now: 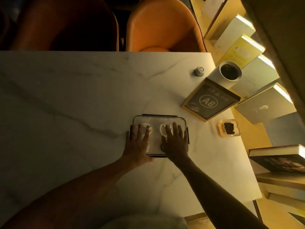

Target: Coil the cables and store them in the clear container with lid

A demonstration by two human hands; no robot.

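Observation:
A clear rectangular container [158, 119] with dark clip edges lies on the marble table [74, 104], its transparent lid on top. Coiled white cables [162, 128] show through the lid, and a darker coil sits near the front under my right palm. My left hand [137, 144] lies flat on the left half of the lid, fingers straight, thumb off the left edge. My right hand [175, 142] lies flat on the right half, fingers spread and pointing away from me.
A framed sign marked A8 [210, 101] leans right of the container, by a white cylindrical pot [228, 74] and a small white knob-like object [199, 71]. A glass ashtray [229, 128] sits near the right edge. Books line the right side; orange chairs [163, 25] stand beyond the table.

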